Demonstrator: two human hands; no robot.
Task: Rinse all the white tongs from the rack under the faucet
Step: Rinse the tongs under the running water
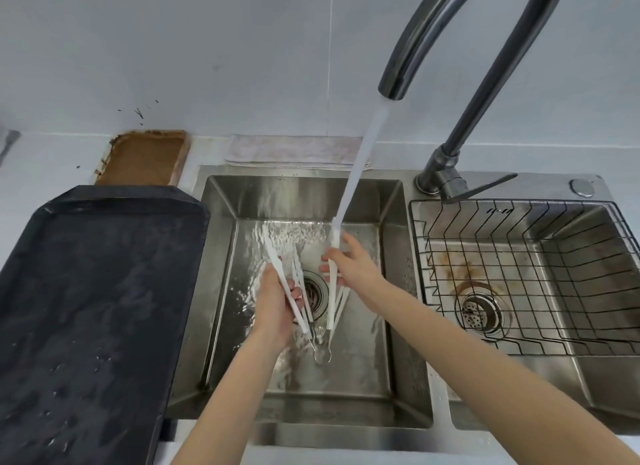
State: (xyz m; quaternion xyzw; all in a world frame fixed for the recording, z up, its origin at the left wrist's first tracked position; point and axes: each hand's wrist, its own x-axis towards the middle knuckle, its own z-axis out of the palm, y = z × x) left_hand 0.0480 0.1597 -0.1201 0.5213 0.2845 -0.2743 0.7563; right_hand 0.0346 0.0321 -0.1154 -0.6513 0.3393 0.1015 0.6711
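Over the left sink basin (pixel 391 291) both hands hold white tongs. My left hand (pixel 275 307) grips one bundle of white tongs (pixel 273 256), their tips pointing up and away and their metal ring ends hanging near the drain. My right hand (pixel 349 267) grips another pair of white tongs (pixel 334 301), whose upper tip sits in the water stream (pixel 363 159). The stream falls from the dark curved faucet (pixel 415 41). The wire rack (pixel 519 277) in the right basin holds nothing that I can see.
A wet black tray (pixel 93 291) lies on the counter at the left, with a brown tray (pixel 145 158) behind it. A folded pale cloth (pixel 294 149) lies behind the left basin. The faucet handle (pixel 485 185) points right. The right basin has a rust-stained drain (pixel 479 312).
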